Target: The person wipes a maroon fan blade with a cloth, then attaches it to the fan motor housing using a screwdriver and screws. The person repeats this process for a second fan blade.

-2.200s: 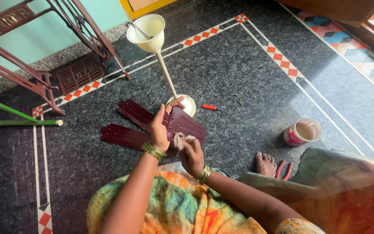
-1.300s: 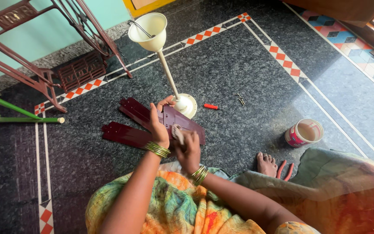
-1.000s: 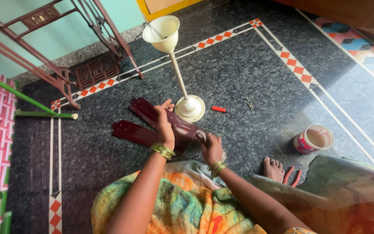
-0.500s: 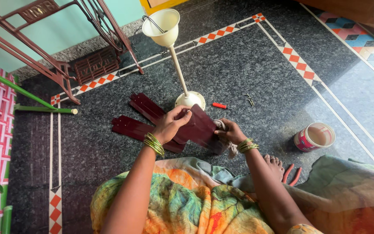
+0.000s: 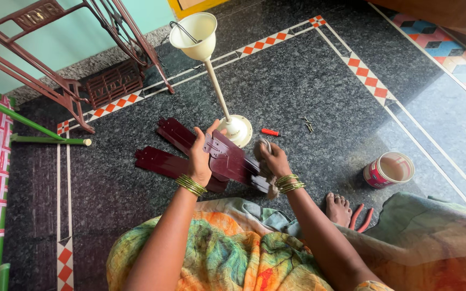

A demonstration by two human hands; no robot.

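Note:
My left hand (image 5: 199, 156) grips the near end of a dark maroon fan blade (image 5: 232, 159) and holds it tilted above the floor. At the blade's right edge my right hand (image 5: 274, 159) presses a small grey cloth (image 5: 263, 145) against it. Two more maroon blades (image 5: 160, 161) lie flat on the dark granite floor just beyond and to the left. Both wrists wear gold bangles.
A cream fan motor with its rod and cup (image 5: 194, 35) stands behind the blades. A small red screwdriver (image 5: 269, 132) and loose screws (image 5: 307, 124) lie to the right. A round tin (image 5: 388, 169) and red-handled pliers (image 5: 361, 217) sit by my foot (image 5: 337, 208). A sewing-machine stand (image 5: 66, 64) is far left.
The held blade has turned, so its bracket side now faces up. My right hand slid with the cloth from the near end out to the right edge and slightly up.

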